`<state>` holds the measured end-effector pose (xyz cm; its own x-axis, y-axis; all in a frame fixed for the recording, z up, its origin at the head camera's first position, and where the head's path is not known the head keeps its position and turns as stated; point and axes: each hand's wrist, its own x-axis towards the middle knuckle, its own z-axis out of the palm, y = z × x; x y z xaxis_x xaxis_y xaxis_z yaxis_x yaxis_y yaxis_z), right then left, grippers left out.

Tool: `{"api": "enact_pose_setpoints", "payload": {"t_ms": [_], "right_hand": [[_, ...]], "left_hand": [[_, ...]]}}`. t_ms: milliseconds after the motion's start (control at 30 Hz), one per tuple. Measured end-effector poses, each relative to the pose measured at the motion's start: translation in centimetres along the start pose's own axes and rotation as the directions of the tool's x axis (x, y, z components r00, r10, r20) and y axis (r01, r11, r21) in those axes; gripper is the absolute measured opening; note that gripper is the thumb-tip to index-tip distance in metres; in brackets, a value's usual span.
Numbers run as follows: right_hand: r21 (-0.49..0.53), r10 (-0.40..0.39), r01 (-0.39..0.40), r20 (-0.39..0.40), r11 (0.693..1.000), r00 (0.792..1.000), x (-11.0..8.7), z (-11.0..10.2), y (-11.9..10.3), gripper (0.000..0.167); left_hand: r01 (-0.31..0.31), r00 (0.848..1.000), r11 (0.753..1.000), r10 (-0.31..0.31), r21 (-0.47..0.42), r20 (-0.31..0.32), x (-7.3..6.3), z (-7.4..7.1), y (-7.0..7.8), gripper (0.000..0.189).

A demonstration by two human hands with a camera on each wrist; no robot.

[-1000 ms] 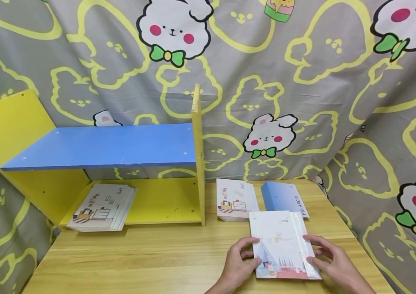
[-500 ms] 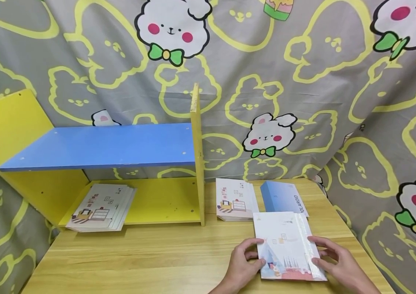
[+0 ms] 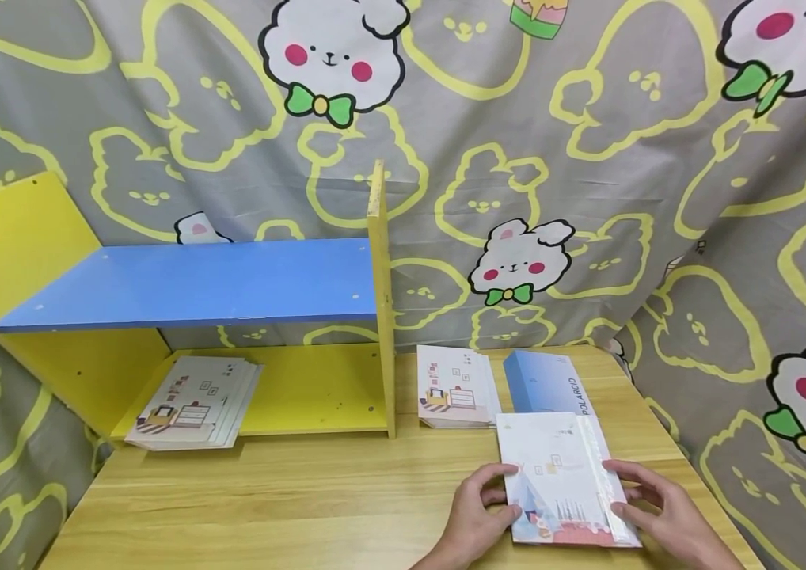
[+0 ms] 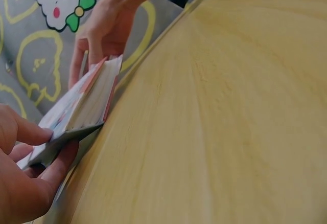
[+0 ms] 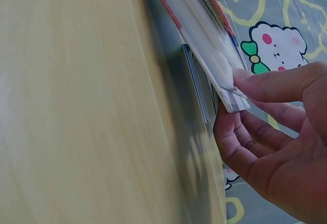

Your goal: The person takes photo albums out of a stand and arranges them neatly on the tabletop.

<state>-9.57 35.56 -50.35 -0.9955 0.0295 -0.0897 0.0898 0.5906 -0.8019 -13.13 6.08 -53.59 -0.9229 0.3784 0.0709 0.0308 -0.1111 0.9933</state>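
A white photo album [image 3: 553,467] with a tent drawn on its cover and a shiny clear strip along the right side lies between both hands at the table's front right. My left hand [image 3: 481,511] pinches its left edge, thumb on one face and fingers on the other. My right hand [image 3: 659,507] pinches the opposite edge the same way. In the left wrist view, the album [image 4: 84,96] shows a red-edged cover and thick pages. The right wrist view shows the album [image 5: 204,45] tilted and raised off the table, with the thumb and fingers of my right hand [image 5: 278,132] on its corner.
A blue POLAROID box [image 3: 541,380] lies just behind the held album. Left of it rests another stack of albums [image 3: 453,388]. A yellow shelf unit with a blue board [image 3: 211,281] stands at left, holding more albums [image 3: 196,396] on its lower board. Patterned curtain [image 3: 510,103] hangs behind.
Both hands have moved slightly to the right and toward me, carrying the album with them. The shelf, box and other albums have stayed put.
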Motion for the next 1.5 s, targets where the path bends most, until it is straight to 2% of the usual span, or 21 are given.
{"api": "enact_pose_setpoints", "payload": {"t_ms": [267,533,700,800,1133,1267,1500], "right_hand": [[-0.048,0.002,-0.002,-0.016,0.999,1.000,-0.2,-0.4,0.5,0.057],[-0.085,0.020,-0.021,-0.011,0.996,1.000,-0.2,-1.2,1.0,0.057],[-0.083,0.021,-0.021,-0.008,0.996,1.000,-0.3,-1.4,1.4,0.058],[-0.084,0.008,-0.010,-0.018,0.996,1.000,-0.4,-1.5,1.6,0.057],[-0.050,-0.063,0.060,-0.042,0.997,0.997,-0.4,-1.9,2.6,0.052],[-0.053,-0.051,0.048,-0.053,0.997,0.997,-0.4,-2.0,2.8,0.052],[-0.030,-0.122,0.120,-0.084,0.992,0.989,-0.6,-2.3,3.3,0.047]], "left_hand": [[0.004,1.000,1.000,-0.004,-0.013,0.017,0.1,0.5,0.0,0.049],[-0.011,1.000,1.000,0.010,0.022,0.022,0.3,1.3,0.0,0.048],[0.019,1.000,1.000,-0.019,0.018,0.024,0.3,1.6,-0.1,0.050],[0.039,0.999,0.999,-0.039,0.000,0.029,0.4,1.8,-0.1,0.052],[0.021,1.000,1.000,-0.020,-0.022,0.015,0.4,2.6,-0.1,0.054],[0.016,1.000,1.000,-0.015,-0.020,0.020,0.6,2.9,-0.2,0.054],[0.045,0.999,0.999,-0.045,0.013,0.015,0.8,3.2,-0.2,0.053]]}}
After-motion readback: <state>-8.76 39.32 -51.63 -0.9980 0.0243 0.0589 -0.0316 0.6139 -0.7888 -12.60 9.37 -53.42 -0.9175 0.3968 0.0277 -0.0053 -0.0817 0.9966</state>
